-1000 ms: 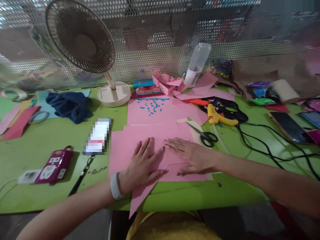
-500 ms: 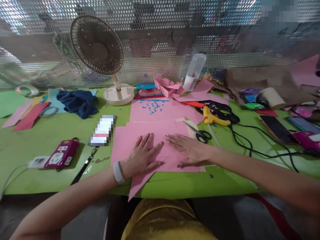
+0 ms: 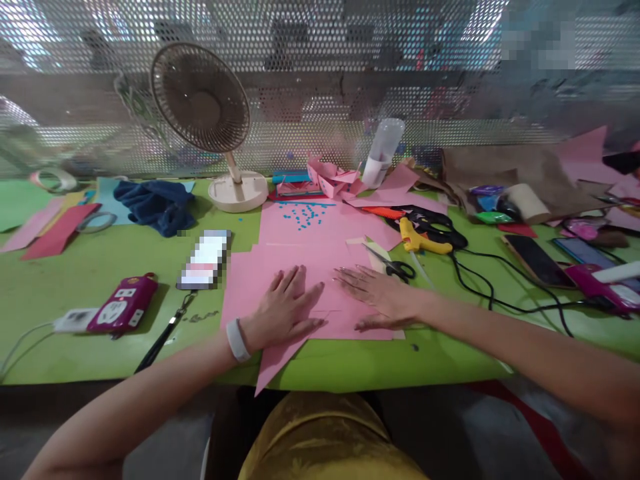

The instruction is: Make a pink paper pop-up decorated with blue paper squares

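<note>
Pink paper sheets (image 3: 320, 256) lie overlapped on the green table in front of me. My left hand (image 3: 285, 310) rests flat on them, fingers spread, with a white band at the wrist. On the right part of the same paper lies my right hand (image 3: 375, 297), palm down with its fingers stretched out. A pair of small scissors (image 3: 397, 268) with black handles sits just beyond my right hand. One pointed corner of pink paper (image 3: 275, 367) hangs toward the table's front edge, below my left hand.
A fan (image 3: 203, 100) stands at the back. Blue bits (image 3: 306, 215) dot the pink paper behind my hands. To the right are a yellow glue gun (image 3: 423, 240), its cable and phones (image 3: 539, 260). Leftward lie a lit phone (image 3: 206, 260), a purple power strip (image 3: 123, 307) and a blue cloth (image 3: 155, 205).
The view has shifted slightly. Both hands stay flat on the pink paper, with almost no movement between them.
</note>
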